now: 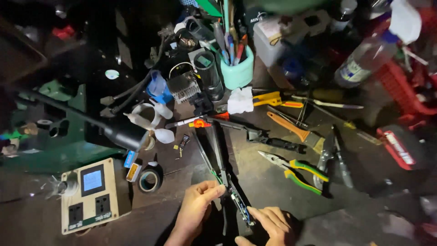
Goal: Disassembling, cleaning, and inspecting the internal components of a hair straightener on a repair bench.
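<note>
Two hands, left hand and right hand, each grip clamped on one circuit strip.

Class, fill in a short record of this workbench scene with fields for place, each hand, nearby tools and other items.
Place: cluttered dark workbench, seen from above
Left hand: left hand pinches the upper end of a narrow circuit board
Right hand: right hand rests on the board's lower end
Nearby tools: green-handled pliers, orange-handled scraper, yellow utility knife
Other items: socket box with small screen, tape roll, teal cup of pens, clear spray bottle
</note>
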